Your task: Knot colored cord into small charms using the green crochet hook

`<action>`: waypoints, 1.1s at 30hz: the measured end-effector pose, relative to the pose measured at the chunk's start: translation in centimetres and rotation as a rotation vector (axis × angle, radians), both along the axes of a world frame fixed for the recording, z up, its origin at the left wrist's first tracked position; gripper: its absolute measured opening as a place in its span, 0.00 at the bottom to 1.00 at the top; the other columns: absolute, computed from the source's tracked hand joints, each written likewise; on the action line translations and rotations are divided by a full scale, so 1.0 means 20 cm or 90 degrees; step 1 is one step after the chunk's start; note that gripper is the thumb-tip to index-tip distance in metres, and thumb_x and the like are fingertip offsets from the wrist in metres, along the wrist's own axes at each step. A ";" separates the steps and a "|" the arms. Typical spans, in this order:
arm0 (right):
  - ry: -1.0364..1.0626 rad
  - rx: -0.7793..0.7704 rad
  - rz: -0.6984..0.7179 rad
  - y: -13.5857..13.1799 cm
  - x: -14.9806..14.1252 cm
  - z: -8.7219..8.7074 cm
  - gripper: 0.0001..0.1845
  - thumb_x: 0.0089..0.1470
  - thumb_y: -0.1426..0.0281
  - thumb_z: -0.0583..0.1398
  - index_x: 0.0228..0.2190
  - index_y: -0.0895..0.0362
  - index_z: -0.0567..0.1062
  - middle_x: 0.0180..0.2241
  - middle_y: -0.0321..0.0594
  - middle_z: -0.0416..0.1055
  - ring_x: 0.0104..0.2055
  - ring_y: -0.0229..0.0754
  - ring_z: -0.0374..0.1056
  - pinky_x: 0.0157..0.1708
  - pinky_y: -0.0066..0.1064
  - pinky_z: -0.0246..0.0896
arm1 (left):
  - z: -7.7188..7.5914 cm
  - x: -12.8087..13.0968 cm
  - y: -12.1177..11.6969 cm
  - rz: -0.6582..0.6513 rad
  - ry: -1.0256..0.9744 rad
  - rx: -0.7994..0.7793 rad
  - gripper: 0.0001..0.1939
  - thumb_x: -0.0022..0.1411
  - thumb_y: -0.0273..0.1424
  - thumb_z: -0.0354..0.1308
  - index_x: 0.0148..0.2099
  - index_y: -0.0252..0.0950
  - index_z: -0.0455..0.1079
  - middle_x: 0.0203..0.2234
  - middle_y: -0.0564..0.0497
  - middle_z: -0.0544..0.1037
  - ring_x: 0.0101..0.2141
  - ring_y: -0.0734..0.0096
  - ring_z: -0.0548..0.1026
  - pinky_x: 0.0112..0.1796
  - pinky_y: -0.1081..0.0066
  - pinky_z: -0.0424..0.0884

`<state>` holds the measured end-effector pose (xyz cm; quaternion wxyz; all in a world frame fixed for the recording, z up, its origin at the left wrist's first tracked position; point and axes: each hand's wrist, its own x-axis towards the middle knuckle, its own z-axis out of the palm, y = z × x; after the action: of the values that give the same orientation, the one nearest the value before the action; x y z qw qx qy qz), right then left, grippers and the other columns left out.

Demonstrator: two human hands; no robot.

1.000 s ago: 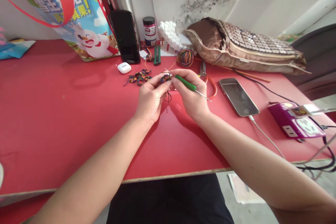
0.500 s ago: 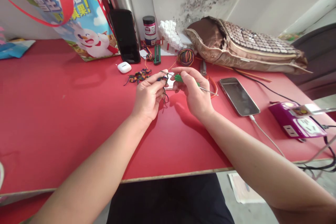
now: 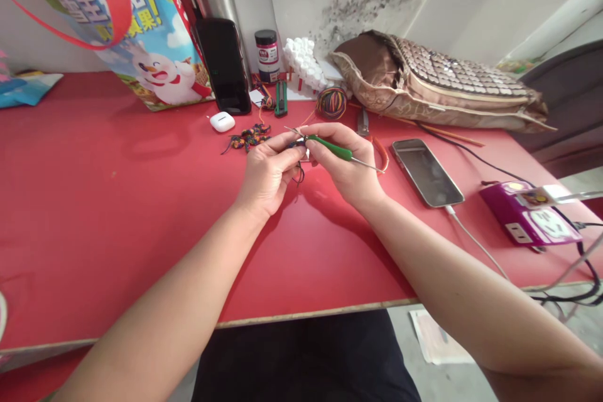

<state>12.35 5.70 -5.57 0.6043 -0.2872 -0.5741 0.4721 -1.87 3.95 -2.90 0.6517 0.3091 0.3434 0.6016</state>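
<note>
My left hand [image 3: 265, 171] pinches a small multicoloured crocheted piece [image 3: 296, 145] above the red table [image 3: 117, 201], with a dark thread hanging below it. My right hand [image 3: 348, 166] is closed on a green-handled crochet hook [image 3: 332, 147]; its metal tip points left into the piece. The two hands meet at mid-table. A heap of finished multicoloured pieces [image 3: 249, 136] lies just left of the hands. A ball of multicoloured yarn [image 3: 332, 102] sits behind them, its strand leading toward the work.
A smartphone [image 3: 426, 171] on a cable lies right of my hands, with a purple power strip [image 3: 530, 221] beyond. A white earbud case [image 3: 222, 121], a black phone [image 3: 225, 66], a printed bag [image 3: 136, 31], a jar [image 3: 267, 55], pliers [image 3: 372, 138] and a brown cushion [image 3: 433, 85] line the back.
The hook was drawn back to the right half a second ago and now points into the piece again. Both hands stay together at the same spot.
</note>
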 end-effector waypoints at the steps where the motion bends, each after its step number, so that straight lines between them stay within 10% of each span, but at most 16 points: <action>1: -0.001 0.010 -0.004 0.00 0.00 0.00 0.07 0.59 0.66 0.73 0.40 0.51 0.87 0.39 0.36 0.86 0.37 0.38 0.79 0.42 0.33 0.80 | 0.00 0.00 0.00 -0.008 0.009 0.009 0.09 0.52 0.16 0.70 0.32 0.35 0.86 0.24 0.51 0.81 0.27 0.76 0.77 0.29 0.77 0.71; 9: 0.070 -0.036 -0.048 0.01 -0.03 0.00 0.08 0.57 0.77 0.68 0.34 0.51 0.85 0.30 0.31 0.82 0.28 0.33 0.74 0.33 0.28 0.75 | -0.01 -0.01 -0.01 -0.017 0.040 -0.006 0.16 0.48 0.17 0.70 0.39 0.36 0.89 0.28 0.51 0.84 0.28 0.77 0.74 0.27 0.77 0.64; 33: 0.102 -0.139 0.000 0.01 -0.05 -0.02 0.08 0.52 0.67 0.74 0.33 0.53 0.81 0.37 0.35 0.84 0.32 0.35 0.74 0.35 0.31 0.75 | 0.00 -0.03 0.01 -0.016 -0.009 -0.101 0.11 0.51 0.15 0.69 0.36 0.31 0.87 0.24 0.52 0.78 0.20 0.85 0.59 0.22 0.76 0.55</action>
<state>11.41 5.96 -6.00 0.6131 -0.3130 -0.4693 0.5531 -2.42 4.15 -2.89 0.6839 0.2566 0.3813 0.5666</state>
